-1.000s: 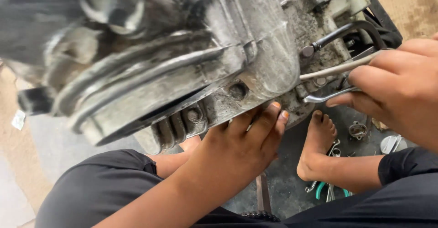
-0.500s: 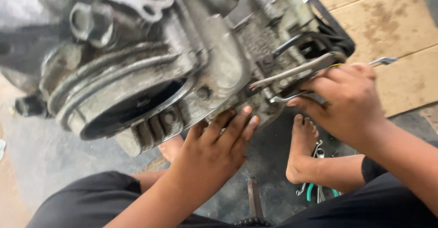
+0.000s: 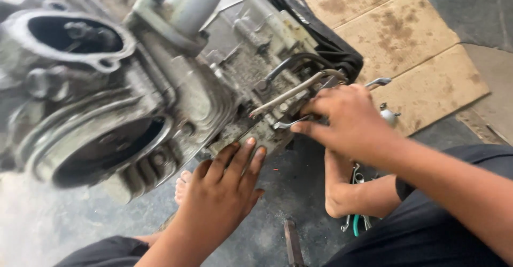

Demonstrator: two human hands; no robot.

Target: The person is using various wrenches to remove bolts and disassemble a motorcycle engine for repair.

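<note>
A dirty grey metal engine block [image 3: 133, 107] with cooling fins and a round bore fills the left and middle of the head view. My left hand [image 3: 227, 189] lies flat, fingers spread, against its lower edge. My right hand [image 3: 347, 120] is closed on two slim metal wrenches [image 3: 291, 93] whose ends sit on a fastener at the engine's side cover. A black bent lever [image 3: 291, 64] curves just above the wrenches.
Stained cardboard sheets [image 3: 406, 42] lie on the grey floor at the upper right. My bare foot [image 3: 339, 192] rests beside several loose tools [image 3: 357, 221], one with a teal handle. A dark metal bar [image 3: 293, 243] lies near the bottom edge.
The view has swung so the engine sits lower and further left. My right hand stays on the wrenches and my left hand has slid down, still pressed to the engine.
</note>
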